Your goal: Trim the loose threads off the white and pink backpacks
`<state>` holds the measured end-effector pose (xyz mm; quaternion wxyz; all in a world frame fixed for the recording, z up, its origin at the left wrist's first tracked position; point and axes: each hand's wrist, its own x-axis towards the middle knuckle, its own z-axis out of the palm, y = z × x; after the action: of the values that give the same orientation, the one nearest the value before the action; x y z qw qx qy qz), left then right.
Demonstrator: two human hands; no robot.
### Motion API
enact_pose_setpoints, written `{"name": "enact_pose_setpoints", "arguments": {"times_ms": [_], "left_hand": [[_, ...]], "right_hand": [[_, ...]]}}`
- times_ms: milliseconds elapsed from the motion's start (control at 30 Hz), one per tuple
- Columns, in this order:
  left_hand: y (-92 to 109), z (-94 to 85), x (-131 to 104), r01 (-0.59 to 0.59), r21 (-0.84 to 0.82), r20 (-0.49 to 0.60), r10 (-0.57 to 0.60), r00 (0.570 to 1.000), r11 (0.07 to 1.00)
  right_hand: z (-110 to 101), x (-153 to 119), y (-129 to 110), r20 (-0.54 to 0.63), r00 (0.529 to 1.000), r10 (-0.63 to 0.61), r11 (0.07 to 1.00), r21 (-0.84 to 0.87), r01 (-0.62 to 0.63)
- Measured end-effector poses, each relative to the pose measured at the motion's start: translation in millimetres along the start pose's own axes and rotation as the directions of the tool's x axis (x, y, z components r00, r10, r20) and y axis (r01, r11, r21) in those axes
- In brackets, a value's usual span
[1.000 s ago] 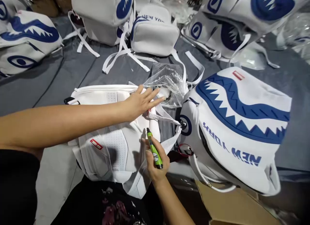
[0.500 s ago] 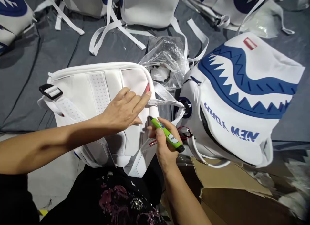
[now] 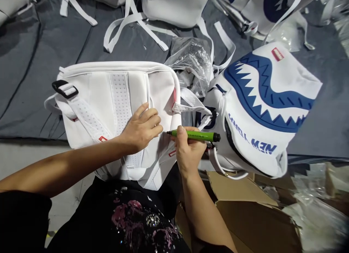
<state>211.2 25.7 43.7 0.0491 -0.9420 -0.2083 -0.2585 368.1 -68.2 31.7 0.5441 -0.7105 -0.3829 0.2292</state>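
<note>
A white backpack [image 3: 92, 107] lies back side up across my lap and the table edge, its straps and dotted padding showing. My left hand [image 3: 144, 129] rests on its back panel with bent fingers closed against the fabric; the thumb is mostly hidden. In my right hand [image 3: 189, 147] is a green marker pen [image 3: 201, 136], pinched between thumb and fingers. Its dark tip points left and is at the panel, close to my left fingertips; whether it touches the fabric, I cannot tell. A black strap buckle [image 3: 65, 89] sits at the backpack's left end.
Beside it on the right stands a white backpack with a blue shark mouth print [image 3: 269, 96]. A clear plastic bag [image 3: 195, 60] lies behind on the dark table cover [image 3: 73, 45]. More white backpacks [image 3: 174, 9] line the back. A cardboard box [image 3: 245, 195] is at lower right.
My left hand has slid down from the red-marked edge and its fingers have curled. The marker has turned from slanting to nearly level. The view has shifted slightly.
</note>
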Motion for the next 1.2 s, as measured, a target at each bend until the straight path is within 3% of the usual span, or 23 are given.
{"name": "enact_pose_setpoints", "arguments": {"times_ms": [167,333,467,633,800,1200], "left_hand": [[-1.0,5.9,-7.4,-0.004,0.016,-0.074,0.005,0.997,1.0],[-3.0,4.7,-6.4,0.0,0.034,-0.07,0.003,0.998,0.999],[-4.2,4.5,-6.2,-0.006,0.039,-0.079,0.009,0.997,0.999],[-5.2,5.9,-7.0,0.004,0.032,-0.065,-0.002,0.998,0.999],[-5.7,7.7,-8.2,0.006,0.024,-0.05,-0.005,0.999,1.0],[-6.9,11.9,-8.4,0.001,0.028,-0.05,0.0,0.999,1.0]], "right_hand": [[6.8,0.8,-7.6,0.035,0.991,-0.127,0.988,-0.081,0.129],[9.9,2.8,-10.9,0.087,0.946,-0.311,0.907,-0.269,0.323],[10.5,2.4,-6.9,0.065,0.973,-0.221,0.955,-0.189,0.229],[12.9,2.8,-1.8,0.076,0.978,-0.192,0.964,-0.174,0.202],[14.2,4.1,-2.2,0.081,0.962,-0.26,0.941,-0.201,0.272],[13.4,11.8,-6.2,0.115,0.956,-0.269,0.921,-0.26,0.29]]}}
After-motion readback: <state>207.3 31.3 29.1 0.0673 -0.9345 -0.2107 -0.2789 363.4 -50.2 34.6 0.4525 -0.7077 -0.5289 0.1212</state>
